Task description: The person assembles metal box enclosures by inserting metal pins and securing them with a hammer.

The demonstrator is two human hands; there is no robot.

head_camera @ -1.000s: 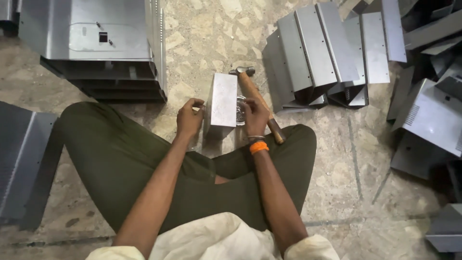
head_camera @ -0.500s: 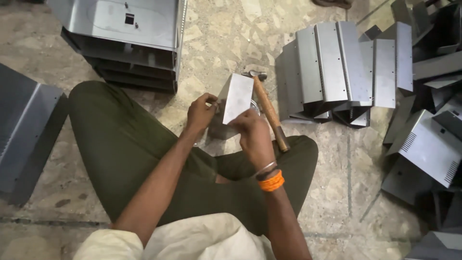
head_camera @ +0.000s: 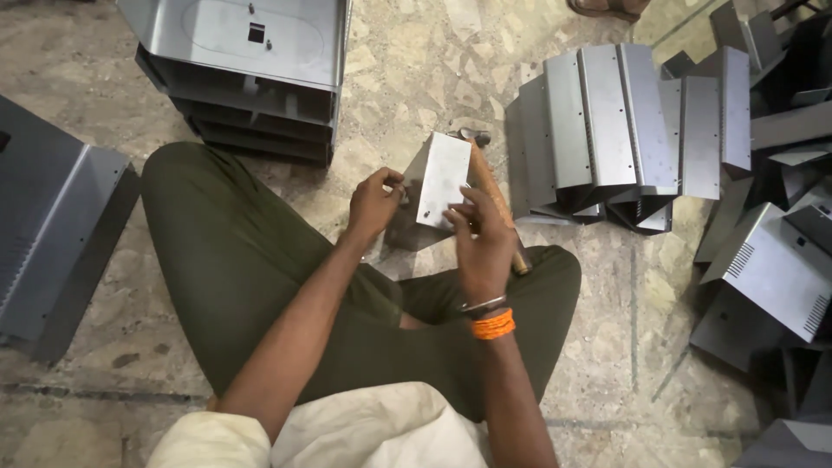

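Since half a second ago the small metal box (head_camera: 438, 182) has tipped a little more upright between the hands, and the view has shifted slightly; both hands remain on it. Left hand (head_camera: 373, 206) closed on the box's left edge, fingers (head_camera: 392, 184) curled round it, thumb side hidden behind the sheet. Right hand (head_camera: 482, 244) at the lower right corner, fingers (head_camera: 464, 217) pressed on the pale front face; how far they wrap behind cannot be made out. Box held just above the crossed legs in green trousers (head_camera: 225, 260), its darker side panel facing left; its underside and back out of sight. Hammer (head_camera: 492, 195) with wooden handle lies on the stone floor (head_camera: 407, 61) just beyond the right fingers, head partly hidden behind the box, handle end covered by the right hand. Orange bracelet (head_camera: 493, 324) and a thin metal bangle on the right wrist. Beyond the left fingers, well apart, a stack of grey metal casings (head_camera: 251, 69), cut off at the top edge. Right of the right fingers, a row of folded grey sheet panels (head_camera: 615, 130); further right more casings (head_camera: 771, 269), overlapping and cut off, hard to separate. Another grey panel (head_camera: 52, 234) far left, cropped.
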